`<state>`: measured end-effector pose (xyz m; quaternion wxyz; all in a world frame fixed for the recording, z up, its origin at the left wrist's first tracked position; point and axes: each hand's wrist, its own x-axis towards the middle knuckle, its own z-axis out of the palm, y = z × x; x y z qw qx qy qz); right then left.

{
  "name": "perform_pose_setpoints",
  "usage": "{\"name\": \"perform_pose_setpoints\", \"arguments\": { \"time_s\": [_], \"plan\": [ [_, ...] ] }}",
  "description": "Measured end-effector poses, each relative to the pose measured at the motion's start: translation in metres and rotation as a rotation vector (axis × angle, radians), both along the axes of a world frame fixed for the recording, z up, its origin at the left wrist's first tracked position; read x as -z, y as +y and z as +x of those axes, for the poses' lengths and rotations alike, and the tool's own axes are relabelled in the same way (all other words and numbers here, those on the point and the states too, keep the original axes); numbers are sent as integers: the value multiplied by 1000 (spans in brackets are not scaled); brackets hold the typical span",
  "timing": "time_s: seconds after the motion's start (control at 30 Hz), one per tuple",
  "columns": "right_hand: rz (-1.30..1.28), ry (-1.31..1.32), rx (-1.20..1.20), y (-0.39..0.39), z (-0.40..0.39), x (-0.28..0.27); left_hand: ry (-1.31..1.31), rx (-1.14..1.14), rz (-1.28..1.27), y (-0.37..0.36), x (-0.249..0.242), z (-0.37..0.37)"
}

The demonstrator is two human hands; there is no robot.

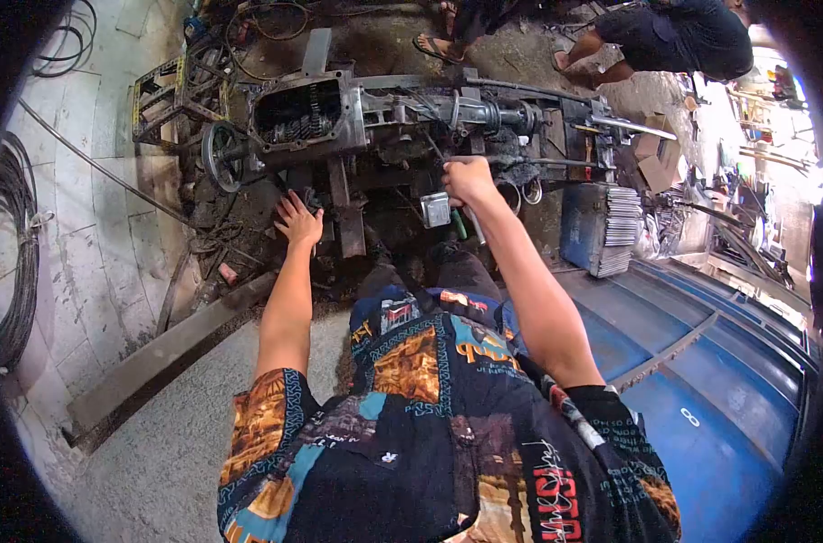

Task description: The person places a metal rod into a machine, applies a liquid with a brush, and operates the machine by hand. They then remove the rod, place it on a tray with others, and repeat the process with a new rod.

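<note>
A large metal gearbox (353, 118) lies in front of me, its housing open and gears (303, 127) showing inside. My left hand (300, 220) is open, fingers spread, just below the housing and beside a dark greasy part (319, 201). My right hand (470, 181) is closed in a fist near the shaft section (470, 110). A thin dark rod (434, 149) runs up-left from the fist, but what the fingers grip is hidden. Close under that hand are a silver rectangular piece (436, 210), a green handle (458, 223) and a silver bar (475, 226).
A pulley wheel (223, 157) sits at the gearbox's left end, near a yellow-black metal frame (162, 100). To the right are a blue ribbed box (597, 231) and blue metal panels (701, 362). Another person's legs (611, 54) show at the top. Coiled cable (15, 262) hangs left.
</note>
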<state>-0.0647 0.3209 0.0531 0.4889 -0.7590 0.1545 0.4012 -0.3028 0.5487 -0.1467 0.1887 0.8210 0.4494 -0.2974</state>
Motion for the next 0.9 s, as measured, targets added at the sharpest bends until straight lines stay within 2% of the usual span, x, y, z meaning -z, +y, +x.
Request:
{"name": "perform_pose_setpoints", "arguments": {
  "time_s": [0.03,0.17,0.23,0.27,0.3,0.4,0.5,0.53,0.63,0.73,0.83,0.9],
  "plan": [
    [-72,-74,0,4,-6,4,-4,5,-6,-1,4,2],
    [-68,-125,-5,6,-15,7,68,-26,15,-2,9,13],
    [18,-91,26,4,-15,6,85,-40,8,-6,5,13],
    [75,16,71,2,-12,8,75,-40,-26,-2,2,11],
    [77,7,73,1,-8,6,63,-39,-57,2,-3,12],
    [272,272,190,0,-3,5,-21,-58,-22,4,-16,6],
    [347,380,287,-2,-4,6,-146,-51,93,-3,-14,-7],
    [381,402,246,-5,-4,4,-181,-46,139,-6,-13,-11],
    [374,393,298,-10,-6,-3,-277,-51,245,-24,-19,-13],
    [233,179,204,-30,1,6,-517,-49,391,-53,-28,-9],
    [226,3,186,-63,18,-3,-591,-22,359,-86,-33,3],
    [234,-278,81,-94,42,-18,-598,-8,411,-112,-35,14]
  ]
}}
